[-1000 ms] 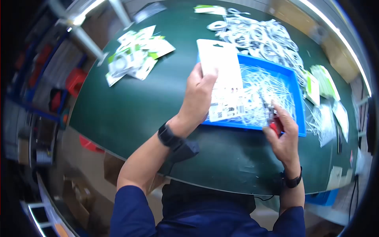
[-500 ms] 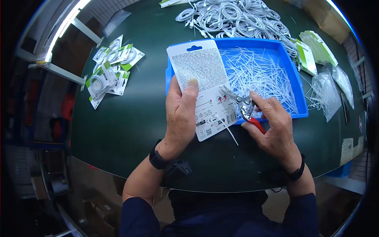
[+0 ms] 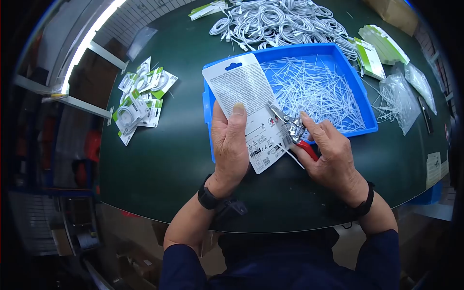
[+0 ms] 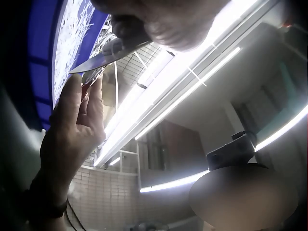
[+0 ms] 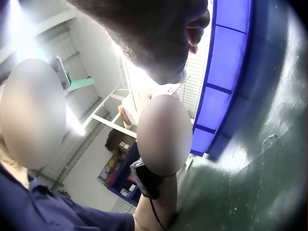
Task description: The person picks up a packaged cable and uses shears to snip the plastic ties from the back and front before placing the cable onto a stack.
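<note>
In the head view the left hand (image 3: 231, 145) grips a white printed card (image 3: 251, 96) by its left edge, thumb on the printed face. The right hand (image 3: 331, 154) holds red-handled cutters (image 3: 296, 129), whose metal blades lie over the card's right edge. A thin white tie (image 3: 293, 155) sticks out from the card's lower right part, beside the cutters. The left wrist view shows the card edge-on below the left hand (image 4: 178, 21), with the right hand (image 4: 77, 125) beyond it. The right wrist view shows the right hand (image 5: 149, 38) close up, cutters mostly hidden.
A blue tray (image 3: 372, 126) full of thin white ties (image 3: 314, 92) lies behind the hands. Coiled grey cables (image 3: 285, 21) are heaped beyond it. Packaged cables (image 3: 133, 108) lie at left; green-white cards (image 3: 369, 58) and a clear bag (image 3: 403, 108) at right.
The cutters came from over the tray to the card's right edge. The card now tilts, and the white tie shows at its lower right. Over the last half second the hands have barely moved.
</note>
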### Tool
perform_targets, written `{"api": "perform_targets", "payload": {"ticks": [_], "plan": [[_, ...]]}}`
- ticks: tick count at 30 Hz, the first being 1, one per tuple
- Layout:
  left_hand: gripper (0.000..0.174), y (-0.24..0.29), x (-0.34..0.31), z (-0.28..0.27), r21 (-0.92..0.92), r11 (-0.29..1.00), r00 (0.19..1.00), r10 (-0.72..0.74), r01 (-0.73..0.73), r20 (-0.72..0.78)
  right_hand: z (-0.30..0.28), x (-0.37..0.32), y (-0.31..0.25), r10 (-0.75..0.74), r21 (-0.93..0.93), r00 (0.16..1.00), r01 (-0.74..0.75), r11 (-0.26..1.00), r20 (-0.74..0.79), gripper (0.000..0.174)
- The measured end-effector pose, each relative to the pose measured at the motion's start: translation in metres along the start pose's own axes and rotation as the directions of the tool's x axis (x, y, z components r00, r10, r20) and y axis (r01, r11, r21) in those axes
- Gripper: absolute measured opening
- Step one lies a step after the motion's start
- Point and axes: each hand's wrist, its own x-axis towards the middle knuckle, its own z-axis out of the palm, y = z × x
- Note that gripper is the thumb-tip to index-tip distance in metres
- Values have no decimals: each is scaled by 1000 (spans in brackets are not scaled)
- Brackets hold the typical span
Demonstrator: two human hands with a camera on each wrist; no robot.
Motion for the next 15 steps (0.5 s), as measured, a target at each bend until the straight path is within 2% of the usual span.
{"api": "perform_targets", "payload": {"ticks": [8, 10, 13, 15], "plan": [[44, -13, 6, 9, 55, 998, 999, -15, 18, -52, -4, -5, 5, 93, 125, 995, -98, 987, 40, 65], [46, -12, 5, 12, 50, 998, 998, -23, 26, -62, -9, -4, 1, 93, 162, 993, -104, 981, 77, 65], [50, -10, 3, 14, 12, 999, 998, -38, 39, -46, -9, -2, -2, 17, 256, 998, -33, 966, 67, 66], [50, -10, 3, 14, 50, 998, 999, -27, 29, -41, -9, 0, -7, 25, 261, 998, -40, 964, 64, 66]]}}
